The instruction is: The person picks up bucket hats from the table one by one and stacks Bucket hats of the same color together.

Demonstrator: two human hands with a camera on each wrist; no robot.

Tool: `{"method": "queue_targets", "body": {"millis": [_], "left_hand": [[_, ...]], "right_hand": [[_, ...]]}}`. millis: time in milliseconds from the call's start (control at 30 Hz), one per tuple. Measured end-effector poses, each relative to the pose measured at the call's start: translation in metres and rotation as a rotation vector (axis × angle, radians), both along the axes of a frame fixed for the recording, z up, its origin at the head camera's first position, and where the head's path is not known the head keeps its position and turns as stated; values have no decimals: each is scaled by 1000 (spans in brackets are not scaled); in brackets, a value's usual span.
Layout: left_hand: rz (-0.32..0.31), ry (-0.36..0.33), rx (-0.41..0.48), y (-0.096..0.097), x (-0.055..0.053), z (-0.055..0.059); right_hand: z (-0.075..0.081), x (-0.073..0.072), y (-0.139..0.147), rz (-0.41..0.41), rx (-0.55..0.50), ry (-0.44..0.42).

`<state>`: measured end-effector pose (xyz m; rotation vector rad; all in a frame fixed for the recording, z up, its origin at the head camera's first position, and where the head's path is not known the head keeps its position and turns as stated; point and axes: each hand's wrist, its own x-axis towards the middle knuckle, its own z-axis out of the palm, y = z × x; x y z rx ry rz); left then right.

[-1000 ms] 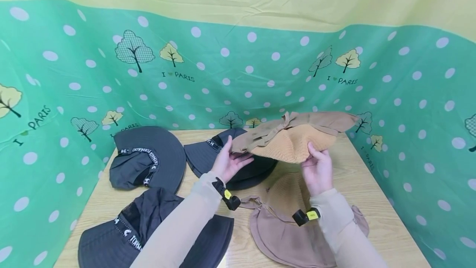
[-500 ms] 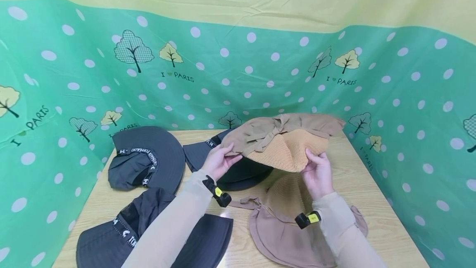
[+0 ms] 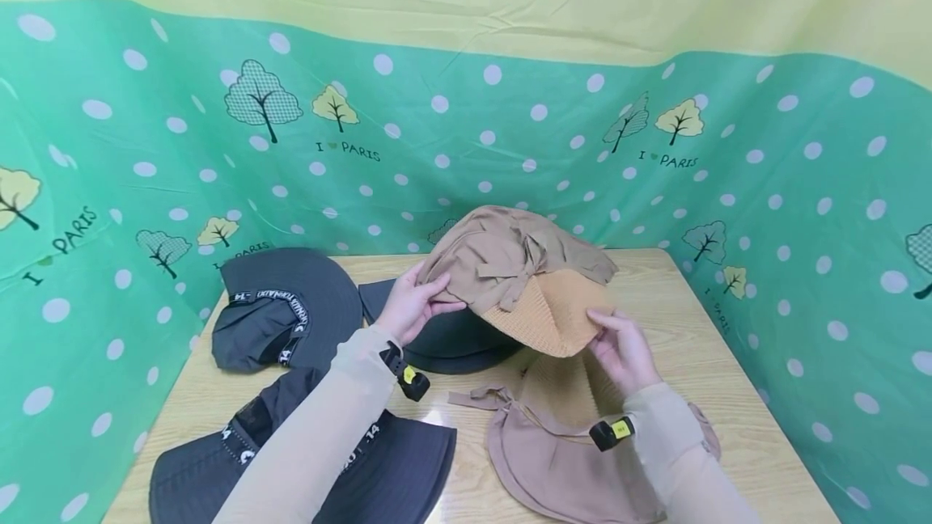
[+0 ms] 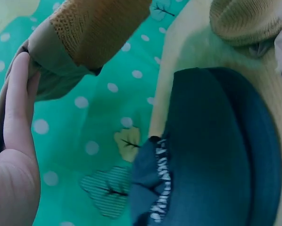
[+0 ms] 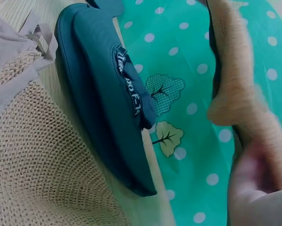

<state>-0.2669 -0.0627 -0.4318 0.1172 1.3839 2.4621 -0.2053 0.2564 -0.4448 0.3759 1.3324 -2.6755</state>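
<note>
A floppy sun hat (image 3: 510, 253) with a brown cloth brim, a cloth bow and a tan woven crown is held up over the back of the table. My left hand (image 3: 411, 306) pinches its brim at the left, thumb on top. At the right, my right hand (image 3: 624, 350) pinches the woven crown (image 5: 233, 56) between thumb and fingers. Directly below the raised hat, a black bucket hat (image 3: 455, 340) is partly covered from view. Nearer the front lies a similar brown sun hat (image 3: 568, 467), woven crown toward the back, its right side overlapped by my right forearm.
Two more black bucket hats lie on the left: one at the back (image 3: 331, 314), and one at the front (image 3: 411, 467) partly behind my left forearm. They rest on a wooden table (image 3: 743, 427). A green dotted curtain (image 3: 408, 184) encloses the back and sides.
Both hands have carried the sun hat left and slightly down. Its brim has tilted to show more of the bow side. The hats on the table have stayed put.
</note>
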Motion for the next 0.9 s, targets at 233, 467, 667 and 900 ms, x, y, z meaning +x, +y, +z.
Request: {"method": "queue_targets", "body": {"millis": [233, 467, 667, 900], "left_hand": [[-33, 219, -106, 7, 10, 16], [-72, 330, -208, 3, 17, 20], [-93, 408, -293, -5, 17, 18], [-61, 519, -447, -11, 12, 9]], "right_hand": [[-1, -10, 12, 141, 18, -96], [0, -20, 33, 224, -246, -47], [1, -19, 44, 235, -452, -19], [6, -17, 51, 187, -488, 45]]}}
